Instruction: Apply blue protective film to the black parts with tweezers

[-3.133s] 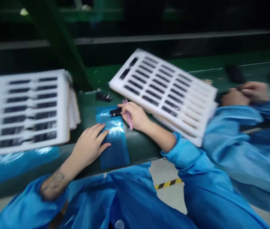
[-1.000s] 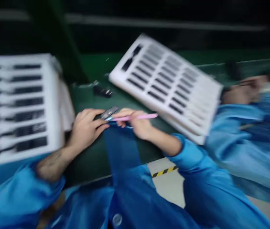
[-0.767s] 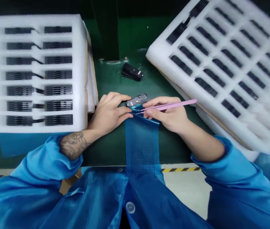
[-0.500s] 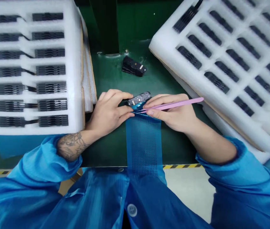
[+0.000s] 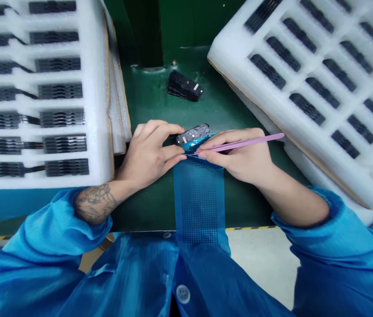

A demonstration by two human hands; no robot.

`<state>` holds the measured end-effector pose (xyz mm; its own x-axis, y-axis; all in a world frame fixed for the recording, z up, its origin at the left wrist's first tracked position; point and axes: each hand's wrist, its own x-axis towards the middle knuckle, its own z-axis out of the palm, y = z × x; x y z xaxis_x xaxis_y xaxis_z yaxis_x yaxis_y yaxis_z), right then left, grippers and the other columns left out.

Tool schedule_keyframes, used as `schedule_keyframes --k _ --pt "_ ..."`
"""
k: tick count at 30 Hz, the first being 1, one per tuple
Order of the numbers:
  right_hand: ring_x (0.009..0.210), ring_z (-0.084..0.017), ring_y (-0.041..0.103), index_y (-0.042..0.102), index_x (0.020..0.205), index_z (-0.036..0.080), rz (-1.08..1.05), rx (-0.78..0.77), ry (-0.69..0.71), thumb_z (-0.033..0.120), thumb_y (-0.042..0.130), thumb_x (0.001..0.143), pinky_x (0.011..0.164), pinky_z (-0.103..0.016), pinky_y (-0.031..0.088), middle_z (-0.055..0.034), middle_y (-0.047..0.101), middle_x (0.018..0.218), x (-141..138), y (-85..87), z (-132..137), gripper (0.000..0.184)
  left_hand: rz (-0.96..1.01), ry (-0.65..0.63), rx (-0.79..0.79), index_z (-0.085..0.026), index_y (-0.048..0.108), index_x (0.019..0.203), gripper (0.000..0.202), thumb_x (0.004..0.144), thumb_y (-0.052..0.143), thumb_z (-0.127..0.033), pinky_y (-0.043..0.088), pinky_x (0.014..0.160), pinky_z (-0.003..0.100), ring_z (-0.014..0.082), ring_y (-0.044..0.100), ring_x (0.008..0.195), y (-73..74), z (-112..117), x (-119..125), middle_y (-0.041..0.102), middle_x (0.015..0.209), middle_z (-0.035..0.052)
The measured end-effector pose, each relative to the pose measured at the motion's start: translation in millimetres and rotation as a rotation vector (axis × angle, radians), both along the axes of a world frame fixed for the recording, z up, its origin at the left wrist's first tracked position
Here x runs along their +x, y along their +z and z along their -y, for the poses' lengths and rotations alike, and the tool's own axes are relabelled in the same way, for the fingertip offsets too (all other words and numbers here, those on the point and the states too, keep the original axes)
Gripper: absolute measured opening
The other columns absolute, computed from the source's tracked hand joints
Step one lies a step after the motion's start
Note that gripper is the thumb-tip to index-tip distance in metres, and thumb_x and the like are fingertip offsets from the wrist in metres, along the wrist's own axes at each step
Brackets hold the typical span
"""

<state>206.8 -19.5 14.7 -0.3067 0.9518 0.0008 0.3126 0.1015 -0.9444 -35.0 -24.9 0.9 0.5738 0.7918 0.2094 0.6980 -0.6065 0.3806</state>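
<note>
Forearms [image 5: 120, 193] slant inward from the frame's lower sides; the left hand's [image 5: 150, 152] thumb and finger pinch one blue film [image 5: 199, 198], and the right hand's [image 5: 244, 154] grip holds pink tweezers [image 5: 239, 144]. One grey part [image 5: 193, 134] lies mid-frame; one black stack [image 5: 184, 86], upper centre; two foam trays [image 5: 94, 101], upper left and upper right.
</note>
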Motion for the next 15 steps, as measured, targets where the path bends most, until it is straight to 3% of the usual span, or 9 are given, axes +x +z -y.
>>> schedule_keyframes --k 9,15 --pt "0.064 -0.018 0.073 0.081 0.082 0.024 -0.056 -0.032 -0.028 0.032 0.086 0.075 0.055 -0.028 0.059 -0.0006 0.08 0.077 -2.2 -0.1 0.8 0.012 0.039 -0.016 0.048 -0.029 0.076 0.095 0.018 0.096 0.064 -0.042 0.044 0.095 0.046 0.0261 0.057 0.119 1.4 -0.3 0.0 0.067 0.128 0.0016" --pt "0.059 -0.018 0.073 0.077 0.08 0.025 -0.178 -0.07 -0.217 0.031 0.084 0.078 0.055 -0.03 0.061 0.0001 0.076 0.068 3.9 -2.7 -7.0 0.01 0.147 0.012 -0.004 -0.023 0.07 0.097 0.016 0.09 0.07 -0.038 0.047 0.1 0.047 0.027 0.059 0.122 8.6 -0.1 2.4 0.064 0.132 0.0062"
